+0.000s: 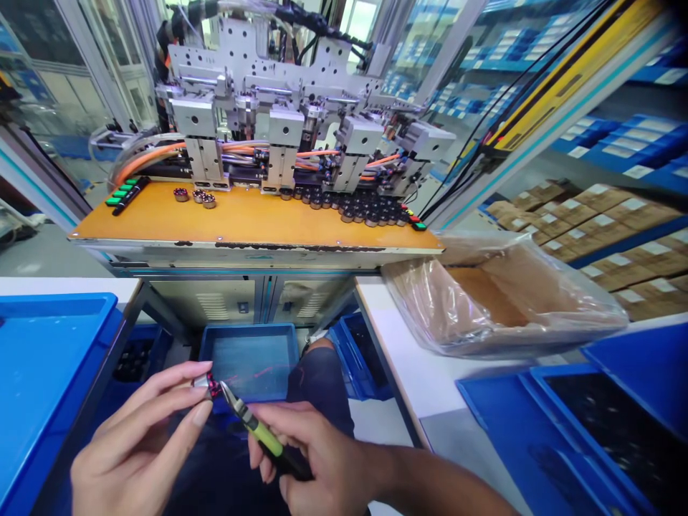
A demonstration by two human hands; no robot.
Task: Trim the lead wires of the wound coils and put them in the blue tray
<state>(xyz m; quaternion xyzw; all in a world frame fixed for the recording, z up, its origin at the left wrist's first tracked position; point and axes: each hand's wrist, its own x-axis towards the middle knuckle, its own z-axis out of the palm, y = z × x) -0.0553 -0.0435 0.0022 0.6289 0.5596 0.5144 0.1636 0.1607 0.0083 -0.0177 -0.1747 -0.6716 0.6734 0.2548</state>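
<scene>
Between the thumb and fingertips of my left hand [142, 437] is a small round metal part [202, 383] with a dark and reddish face turned to the right. My right hand [317, 448] is wrapped around cutting pliers [266, 437] with green and black handles. The pliers' pointed jaws reach up to the face of the part; whether they touch it I cannot tell. Both hands are above my lap. On the orange machine table [258, 223] ahead stand a few similar round parts [204, 199] at the left and a cluster of dark ones [370, 208] at the right.
A machine [284, 129] with several metal stations rises behind the orange table. To the right are a plastic-lined cardboard box [537, 315] and blue trays [499, 423]. A large blue tray [48, 365] lies at left. Between the benches, low down, is another blue bin [250, 330].
</scene>
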